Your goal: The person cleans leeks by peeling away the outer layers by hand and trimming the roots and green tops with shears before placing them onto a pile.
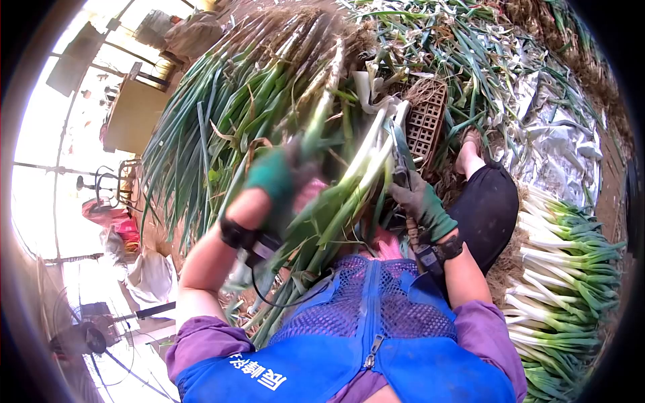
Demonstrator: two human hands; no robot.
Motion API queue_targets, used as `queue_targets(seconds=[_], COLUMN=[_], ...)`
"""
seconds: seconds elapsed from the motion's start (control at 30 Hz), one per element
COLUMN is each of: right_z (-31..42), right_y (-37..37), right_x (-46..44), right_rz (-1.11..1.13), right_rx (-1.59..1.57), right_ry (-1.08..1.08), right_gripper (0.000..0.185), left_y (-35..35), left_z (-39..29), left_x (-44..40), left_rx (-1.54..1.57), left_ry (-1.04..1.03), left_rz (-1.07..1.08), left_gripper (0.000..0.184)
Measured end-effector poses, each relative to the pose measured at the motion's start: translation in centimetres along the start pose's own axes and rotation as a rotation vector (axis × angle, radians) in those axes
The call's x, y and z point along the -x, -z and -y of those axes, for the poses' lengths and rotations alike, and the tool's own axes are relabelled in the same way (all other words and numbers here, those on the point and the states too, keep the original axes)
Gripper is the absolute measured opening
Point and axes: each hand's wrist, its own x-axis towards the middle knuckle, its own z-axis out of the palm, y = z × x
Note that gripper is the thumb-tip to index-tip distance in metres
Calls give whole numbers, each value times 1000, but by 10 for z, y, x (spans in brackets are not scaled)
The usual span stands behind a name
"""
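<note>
My left hand [272,176], in a green glove and blurred by motion, is closed around the leafy part of a large green onion [329,97], whose root end points away from me. Closed on a dark, hose-fed tool that looks like an air gun [402,158] is my right hand [424,205], in a grey-green glove. The tool's hose [412,235] runs down by my wrist. Between the hands, several green onions with clean white stems [366,158] lie slanted toward my lap. Beyond my left hand spreads a big pile of unpeeled green onions [222,111], roots on.
Trimmed green onions [557,282] lie in a row at right. A brown plastic crate [428,121] stands ahead, near my bent leg [485,215]. Loose leaves [450,40] cover the ground, and silvery sheeting [554,144] lies at right. A fan [87,338] stands lower left.
</note>
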Motion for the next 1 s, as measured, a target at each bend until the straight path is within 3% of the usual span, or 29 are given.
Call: queue_targets(seconds=[0.03,0.1,0.13,0.23,0.3,0.43,0.53,0.67,0.77,0.87,1.0], right_z=[-1,0,0,-1,42,55,86,86,88,97,90], right_y=[0,0,1,-6,-9,-30,-29,-33,-33,-33,-40], right_x=[0,-2,-2,9,33,48,57,64,73,73,75], right_rz=[17,23,22,48,197,342,220,337,286,252,288], right_rx=[-24,107,173,58,20,202,157,33,257,301,246], right_ry=[-4,-105,-153,-50,-70,146,-25,-24,80,-28,10], right_gripper=[42,54,61,40,44,47,48,50,53,56,50], left_y=[-12,-38,-53,-61,-91,-105,-94,-99,-95,-84,-96], left_z=[-9,0,9,0,43,58,36,44,46,33,46], left_x=[4,-8,-19,-41,-74,-75,-55,-56,-49,-43,-50], left_rx=[-139,-45,72,644,824,785,777,815,689,663,712], left_ry=[40,-5,-13,249,98,-16,4,-41,-17,20,-3], left_rz=[70,88,87,121,127,33,32,20,32,98,-84], left_gripper=[64,71,72,67,51,54,52,56,41,46,57])
